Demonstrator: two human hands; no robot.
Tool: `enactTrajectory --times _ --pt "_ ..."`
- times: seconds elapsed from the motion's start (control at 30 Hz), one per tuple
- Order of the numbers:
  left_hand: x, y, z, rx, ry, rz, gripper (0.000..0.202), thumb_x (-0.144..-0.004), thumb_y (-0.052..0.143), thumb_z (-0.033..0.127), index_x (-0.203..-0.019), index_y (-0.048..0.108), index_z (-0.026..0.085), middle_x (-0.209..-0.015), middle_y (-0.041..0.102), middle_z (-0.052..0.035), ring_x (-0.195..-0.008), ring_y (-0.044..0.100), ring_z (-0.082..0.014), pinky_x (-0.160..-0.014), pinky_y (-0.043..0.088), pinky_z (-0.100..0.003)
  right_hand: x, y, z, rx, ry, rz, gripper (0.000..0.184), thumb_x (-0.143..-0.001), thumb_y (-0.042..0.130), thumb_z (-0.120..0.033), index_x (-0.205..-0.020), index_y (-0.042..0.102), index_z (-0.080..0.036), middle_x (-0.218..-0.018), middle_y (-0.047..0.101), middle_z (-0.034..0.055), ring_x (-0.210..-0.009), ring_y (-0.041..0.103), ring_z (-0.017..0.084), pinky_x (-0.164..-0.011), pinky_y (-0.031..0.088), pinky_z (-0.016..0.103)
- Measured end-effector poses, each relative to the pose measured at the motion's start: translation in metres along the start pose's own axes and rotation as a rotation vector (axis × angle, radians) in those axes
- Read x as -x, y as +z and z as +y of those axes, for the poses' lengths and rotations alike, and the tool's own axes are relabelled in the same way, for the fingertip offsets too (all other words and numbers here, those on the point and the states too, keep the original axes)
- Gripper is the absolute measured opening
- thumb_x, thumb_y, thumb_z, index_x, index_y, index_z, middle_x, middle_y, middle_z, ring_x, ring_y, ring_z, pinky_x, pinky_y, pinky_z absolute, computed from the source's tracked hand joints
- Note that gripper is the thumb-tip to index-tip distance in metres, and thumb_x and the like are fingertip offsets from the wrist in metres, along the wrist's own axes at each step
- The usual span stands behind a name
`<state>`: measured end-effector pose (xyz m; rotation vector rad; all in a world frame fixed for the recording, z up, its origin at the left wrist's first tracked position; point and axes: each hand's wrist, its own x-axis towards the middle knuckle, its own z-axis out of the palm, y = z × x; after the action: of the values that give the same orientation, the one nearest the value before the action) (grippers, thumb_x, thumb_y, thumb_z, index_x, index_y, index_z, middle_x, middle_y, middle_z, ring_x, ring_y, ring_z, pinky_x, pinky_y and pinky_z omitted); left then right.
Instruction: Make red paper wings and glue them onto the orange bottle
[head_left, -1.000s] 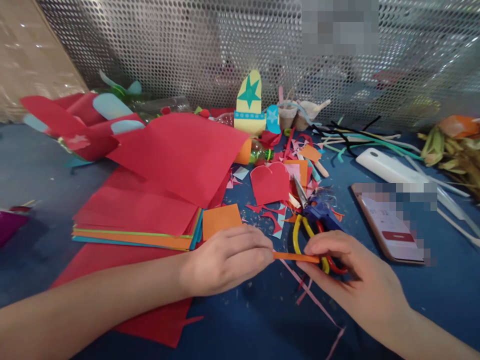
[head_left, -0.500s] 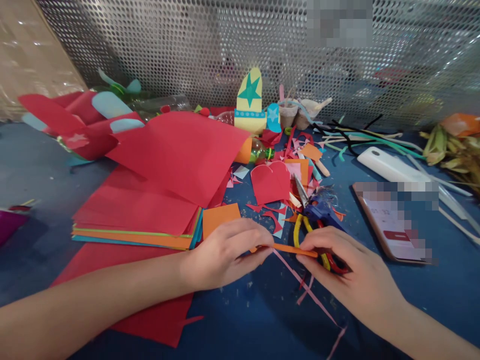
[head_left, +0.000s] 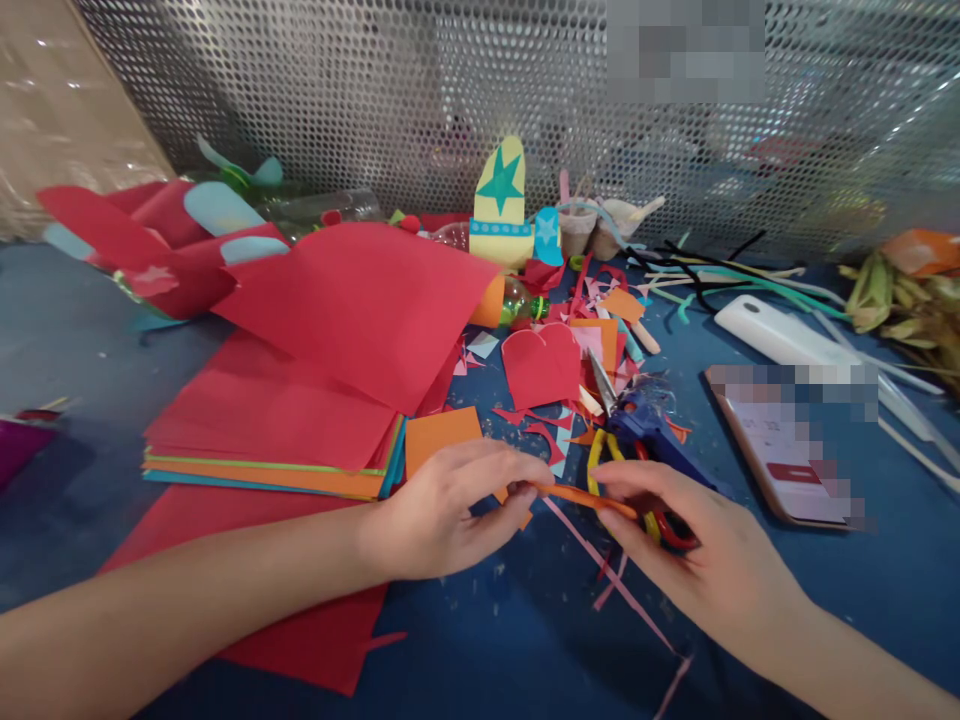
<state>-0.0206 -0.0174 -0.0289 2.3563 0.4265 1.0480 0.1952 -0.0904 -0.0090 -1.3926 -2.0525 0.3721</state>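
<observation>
A narrow orange paper strip (head_left: 581, 496) hangs just above the blue surface (head_left: 480, 640), pinched at each end so it stays taut. The left hand (head_left: 450, 510) grips its near end, the right hand (head_left: 690, 560) the other. Scissors (head_left: 634, 455) lie just behind, within reach, beside a phone (head_left: 787, 445) and stacked paper sheets (head_left: 277, 440).

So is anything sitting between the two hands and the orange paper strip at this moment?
Nothing visible does. The left hand pinches one end of the orange paper strip and the right hand pinches the other, so both are already on it. The scissors lie just behind the strip, under the right hand's fingers, not in between.
</observation>
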Motion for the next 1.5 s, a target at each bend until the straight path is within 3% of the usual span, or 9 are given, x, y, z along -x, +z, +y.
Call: enactTrajectory --times 0.17,0.83,0.9,1.03,1.13,1.23,1.3,1.4,1.5 --pt "0.001 0.002 0.0 0.024 -0.011 -0.024 0.017 -0.084 0.053 0.004 -0.098 0.058 0.012 -0.08 0.069 -0.0075 -0.069 0.065 -0.0141 -0.064 0.055 -0.026 -0.002 0.002 0.001 -0.056 -0.07 -0.073 0.023 -0.088 0.052 -0.016 -0.111 0.057 -0.02 -0.095 0.071 0.0053 -0.083 0.07 0.013 -0.073 0.057 0.022" --pt "-0.002 0.001 0.002 0.079 -0.084 -0.063 0.011 -0.085 0.059 0.011 -0.093 0.065 0.014 -0.075 0.07 -0.0052 -0.068 0.065 -0.0138 -0.066 0.055 -0.026 0.0 0.003 -0.001 -0.114 -0.074 -0.095 0.021 -0.089 0.05 -0.013 -0.104 0.061 -0.022 -0.09 0.072 0.0032 -0.078 0.069 0.012 -0.067 0.057 0.019" --pt "-0.002 0.0 0.003 0.122 -0.137 -0.057 0.011 -0.084 0.06 0.011 -0.093 0.065 0.014 -0.076 0.07 -0.0051 -0.068 0.065 -0.0138 -0.067 0.056 -0.027 0.002 0.004 0.002 -0.113 -0.066 -0.115 0.021 -0.088 0.052 -0.014 -0.105 0.06 -0.023 -0.092 0.072 0.003 -0.079 0.069 0.012 -0.068 0.057 0.02" --pt "0.0 0.002 0.002 0.444 -0.445 -0.066 0.009 -0.079 0.062 0.011 -0.087 0.063 0.014 -0.079 0.068 -0.0033 -0.068 0.066 -0.0118 -0.065 0.056 -0.022 0.005 0.003 0.003 -0.085 -0.1 -0.196 0.021 -0.09 0.053 -0.024 -0.111 0.056 -0.023 -0.089 0.07 0.0022 -0.074 0.068 0.012 -0.065 0.056 0.022" --pt "0.001 0.006 -0.002 0.71 -0.596 -0.096 0.007 -0.079 0.063 0.012 -0.085 0.06 0.014 -0.078 0.065 -0.0014 -0.066 0.065 -0.0096 -0.063 0.055 -0.019 0.003 -0.005 0.003 0.043 -0.162 -0.134 0.02 -0.093 0.049 -0.032 -0.108 0.056 -0.02 -0.087 0.067 0.0042 -0.077 0.065 0.014 -0.069 0.055 0.024" --pt "0.002 0.01 -0.007 0.821 -0.662 -0.093 0.007 -0.081 0.062 0.013 -0.086 0.058 0.014 -0.086 0.069 -0.0041 -0.07 0.067 -0.0092 -0.066 0.055 -0.019 -0.002 -0.013 0.011 0.456 -0.116 0.096 0.03 -0.091 0.049 -0.037 -0.107 0.056 -0.012 -0.095 0.063 0.0139 -0.09 0.06 0.026 -0.079 0.051 0.039" --pt "0.002 0.011 -0.008 0.899 -0.682 -0.082 0.006 -0.084 0.058 0.012 -0.088 0.055 0.015 -0.092 0.071 -0.0071 -0.078 0.069 -0.0099 -0.072 0.055 -0.02 -0.004 -0.015 0.022 0.739 -0.026 0.17 0.045 -0.091 0.046 -0.043 -0.112 0.055 -0.004 -0.1 0.059 0.0214 -0.091 0.058 0.034 -0.077 0.049 0.047" --pt "0.002 0.011 -0.009 0.961 -0.697 -0.08 0.007 -0.087 0.054 0.01 -0.089 0.052 0.016 -0.096 0.073 -0.0092 -0.083 0.071 -0.0104 -0.077 0.055 -0.021 -0.002 -0.013 0.042 0.872 0.042 0.081 0.063 -0.092 0.031 -0.054 -0.111 0.054 0.001 -0.091 0.059 0.0223 -0.079 0.06 0.034 -0.062 0.051 0.044" --pt "0.002 0.01 -0.01 0.959 -0.703 -0.069 0.008 -0.086 0.057 0.012 -0.092 0.052 0.015 -0.096 0.073 -0.0096 -0.083 0.072 -0.0121 -0.073 0.057 -0.021 0.001 -0.008 0.055 0.863 0.049 0.012 0.062 -0.094 0.023 -0.054 -0.103 0.057 -0.002 -0.085 0.059 0.0182 -0.075 0.06 0.03 -0.064 0.052 0.042"
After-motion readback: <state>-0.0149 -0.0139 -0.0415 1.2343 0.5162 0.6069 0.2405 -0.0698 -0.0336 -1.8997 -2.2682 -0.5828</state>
